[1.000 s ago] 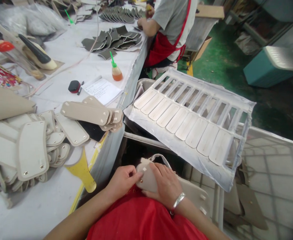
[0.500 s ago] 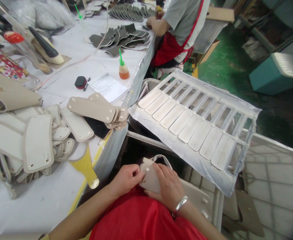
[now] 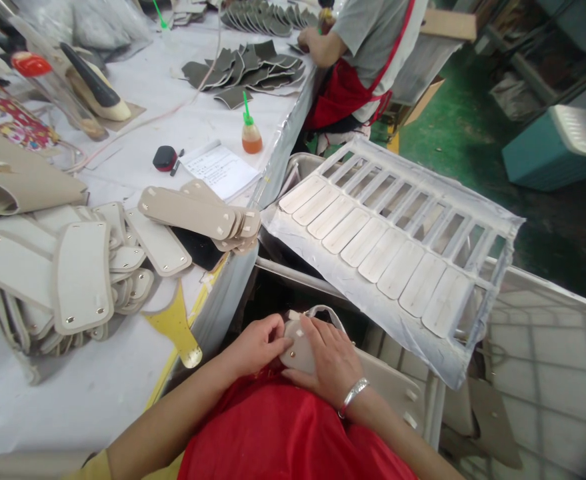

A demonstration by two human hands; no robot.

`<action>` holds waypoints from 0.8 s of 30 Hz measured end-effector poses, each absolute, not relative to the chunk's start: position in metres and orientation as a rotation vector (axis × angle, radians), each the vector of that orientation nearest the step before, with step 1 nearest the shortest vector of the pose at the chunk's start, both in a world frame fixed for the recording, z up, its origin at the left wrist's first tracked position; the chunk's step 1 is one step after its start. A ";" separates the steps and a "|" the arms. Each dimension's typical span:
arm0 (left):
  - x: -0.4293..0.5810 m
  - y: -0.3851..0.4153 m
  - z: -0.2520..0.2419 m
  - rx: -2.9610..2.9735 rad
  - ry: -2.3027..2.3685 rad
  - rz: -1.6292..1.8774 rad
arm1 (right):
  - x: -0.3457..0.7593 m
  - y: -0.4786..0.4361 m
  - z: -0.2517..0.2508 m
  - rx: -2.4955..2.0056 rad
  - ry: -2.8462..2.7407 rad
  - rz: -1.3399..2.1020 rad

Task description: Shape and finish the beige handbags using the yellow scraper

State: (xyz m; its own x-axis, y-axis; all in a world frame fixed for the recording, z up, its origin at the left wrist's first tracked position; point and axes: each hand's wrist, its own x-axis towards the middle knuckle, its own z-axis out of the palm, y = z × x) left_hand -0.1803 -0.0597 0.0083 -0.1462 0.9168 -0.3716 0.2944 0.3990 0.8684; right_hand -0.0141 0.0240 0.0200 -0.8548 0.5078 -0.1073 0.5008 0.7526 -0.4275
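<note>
Over my lap lies a beige leather-like panel (image 3: 300, 353) with rounded ends, a small brass stud and little pale tabs. My right hand (image 3: 335, 363), a silver bangle at its wrist, lies across the panel, fingers on top and thumb along the near edge, gripping it. At the panel's left end my left hand (image 3: 261, 343) is closed, fingers curled, thumb tip against the edge. Whatever sits in that pinch is too small to make out. A longer beige panel (image 3: 387, 383) with similar tabs extends below my right hand.
A white slotted frame (image 3: 397, 260) spans the bin beside me. On the table are pale studded panels (image 3: 83, 277), stacked beige strips (image 3: 187, 213), a yellow scraper (image 3: 175, 323), a notebook (image 3: 220, 170) and a glue bottle (image 3: 251, 137). A co-worker (image 3: 367, 60) sits beyond.
The view has shifted slightly, so the table's things appear a little further right. Both hands stay at the panel, with only a slight movement of the fingers.
</note>
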 end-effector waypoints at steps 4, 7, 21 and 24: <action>-0.183 -0.058 0.006 0.816 1.379 0.818 | -0.016 0.022 0.018 -0.851 -2.923 0.693; -0.185 -0.057 0.004 0.712 1.251 0.830 | -0.017 0.020 0.016 -0.845 -2.913 0.687; -0.188 -0.058 0.006 0.980 1.353 0.803 | -0.026 0.015 0.018 -0.709 -2.998 0.529; -0.186 -0.058 0.007 1.010 1.384 0.804 | -0.013 0.013 0.017 -0.538 -2.964 0.489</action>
